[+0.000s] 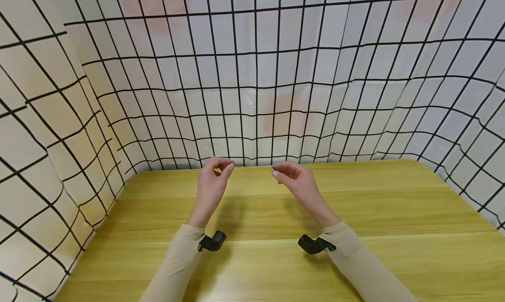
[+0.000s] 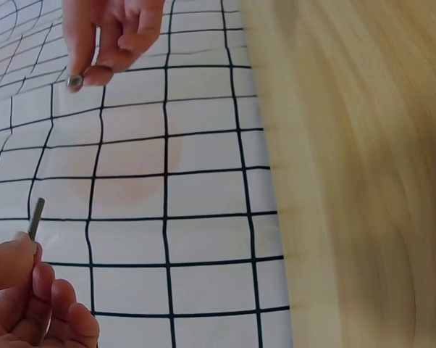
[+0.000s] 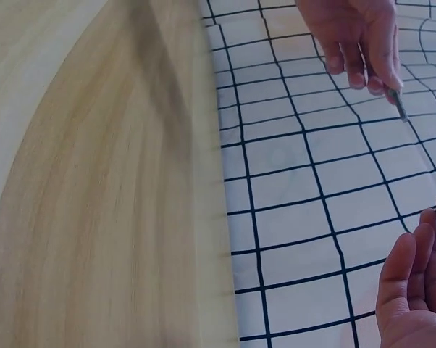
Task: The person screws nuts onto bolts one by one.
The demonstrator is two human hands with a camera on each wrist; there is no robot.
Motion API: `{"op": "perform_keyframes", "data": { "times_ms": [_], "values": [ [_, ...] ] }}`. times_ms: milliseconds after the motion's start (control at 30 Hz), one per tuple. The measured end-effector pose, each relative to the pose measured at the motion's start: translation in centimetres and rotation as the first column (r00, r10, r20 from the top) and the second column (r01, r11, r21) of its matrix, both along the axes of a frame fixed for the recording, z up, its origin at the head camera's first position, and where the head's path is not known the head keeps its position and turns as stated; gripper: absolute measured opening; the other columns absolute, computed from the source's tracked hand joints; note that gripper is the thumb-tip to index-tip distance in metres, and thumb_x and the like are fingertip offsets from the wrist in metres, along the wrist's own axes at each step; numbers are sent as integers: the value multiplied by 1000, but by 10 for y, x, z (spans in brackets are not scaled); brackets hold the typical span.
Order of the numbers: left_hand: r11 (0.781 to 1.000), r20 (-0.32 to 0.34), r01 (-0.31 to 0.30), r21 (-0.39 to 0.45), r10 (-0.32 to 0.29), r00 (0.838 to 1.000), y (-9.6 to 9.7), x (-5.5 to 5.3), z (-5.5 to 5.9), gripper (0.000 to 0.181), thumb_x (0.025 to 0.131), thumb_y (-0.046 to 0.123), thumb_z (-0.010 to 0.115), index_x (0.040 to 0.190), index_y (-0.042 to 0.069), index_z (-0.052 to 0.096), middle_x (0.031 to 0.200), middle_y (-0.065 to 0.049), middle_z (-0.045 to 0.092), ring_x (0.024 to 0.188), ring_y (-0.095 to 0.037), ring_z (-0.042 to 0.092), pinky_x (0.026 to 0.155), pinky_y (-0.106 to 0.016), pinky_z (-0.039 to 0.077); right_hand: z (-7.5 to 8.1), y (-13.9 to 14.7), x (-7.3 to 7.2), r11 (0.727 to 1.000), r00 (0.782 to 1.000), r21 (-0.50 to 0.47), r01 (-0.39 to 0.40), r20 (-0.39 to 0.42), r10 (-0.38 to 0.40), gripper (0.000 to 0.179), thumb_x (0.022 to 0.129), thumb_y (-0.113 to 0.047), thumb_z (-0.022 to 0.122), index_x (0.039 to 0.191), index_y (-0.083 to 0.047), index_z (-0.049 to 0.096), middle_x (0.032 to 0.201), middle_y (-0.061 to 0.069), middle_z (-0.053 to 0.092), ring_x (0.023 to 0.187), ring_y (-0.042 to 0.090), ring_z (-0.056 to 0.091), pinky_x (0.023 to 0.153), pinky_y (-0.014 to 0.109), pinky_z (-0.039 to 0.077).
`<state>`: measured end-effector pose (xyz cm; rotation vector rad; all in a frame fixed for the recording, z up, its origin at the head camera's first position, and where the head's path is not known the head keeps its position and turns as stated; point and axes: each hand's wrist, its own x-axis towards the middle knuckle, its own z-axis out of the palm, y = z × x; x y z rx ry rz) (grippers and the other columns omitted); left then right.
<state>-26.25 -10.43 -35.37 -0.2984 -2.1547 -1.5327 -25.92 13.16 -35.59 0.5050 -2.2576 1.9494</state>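
My left hand (image 1: 211, 181) pinches a short, thin metal rod (image 2: 36, 217) between thumb and forefinger. In the left wrist view the rod's free end points upward, away from the fingertips; its gripped end is hidden. Across a gap, my right hand (image 1: 301, 181) pinches a small silvery metal piece (image 2: 74, 81) that resembles a nut, though it is too small to be certain. The two hands are raised over the far part of the wooden table (image 1: 256, 214), fingertips facing each other, the rod and the small piece apart.
White sheeting with a black grid (image 1: 256, 91) rises behind the table's far edge and along both sides. A black camera mount (image 1: 213, 240) sits at the left wrist, and another black mount (image 1: 313, 244) at the right.
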Motion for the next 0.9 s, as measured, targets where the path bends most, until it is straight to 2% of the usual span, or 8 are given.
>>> {"op": "perform_keyframes", "data": {
  "times_ms": [133, 367, 533, 600, 767, 900],
  "values": [
    [1000, -10, 4, 19, -4, 1000, 2, 1, 1, 10, 93, 8, 69, 100, 2, 72, 89, -6, 62, 85, -19, 53, 73, -32, 42, 11, -3, 8, 1000, 1000, -6, -7, 0, 7, 25, 95, -7, 65, 116, 6, 64, 117, 28, 62, 97, 17, 63, 85, 34, 52],
    [999, -24, 19, 42, -18, 1000, 5, 3, 1, 10, 93, 9, 69, 100, 2, 72, 88, -5, 61, 84, -19, 53, 72, -31, 42, 14, -5, 8, 1000, 1000, -27, -6, -6, 5, 26, 96, -7, 65, 117, 7, 64, 116, 26, 63, 101, 24, 63, 86, 38, 52],
    [998, -33, 23, 53, -21, 999, 8, 5, 2, 10, 93, 9, 69, 100, 1, 71, 88, -5, 61, 84, -19, 53, 72, -31, 41, 16, -7, 9, 999, 1000, -35, -7, -16, 7, 27, 95, -7, 65, 118, 8, 63, 116, 26, 63, 101, 25, 64, 83, 29, 52],
    [999, -38, 20, 51, -18, 999, 10, 6, 3, 10, 93, 9, 69, 99, 2, 71, 88, -5, 62, 84, -19, 53, 72, -31, 40, 16, -8, 9, 999, 1000, -34, -8, -26, 7, 28, 95, -7, 65, 118, 9, 63, 116, 26, 63, 99, 22, 64, 82, 28, 52],
    [999, -53, 19, 49, -17, 998, 13, 7, 5, 9, 93, 8, 69, 99, 1, 72, 89, -5, 62, 85, -19, 53, 72, -32, 39, 17, -9, 11, 999, 999, -44, -10, -37, 8, 29, 95, -6, 65, 118, 10, 62, 116, 27, 63, 97, 16, 64, 84, 33, 52],
    [999, -53, 16, 50, -13, 998, 15, 8, 6, 7, 92, 8, 70, 98, 4, 72, 88, -4, 62, 85, -18, 53, 72, -32, 38, 20, -11, 12, 998, 999, -57, -6, -36, 4, 25, 95, -6, 65, 116, 8, 64, 115, 26, 63, 98, 22, 64, 84, 33, 52]
  ]
}}
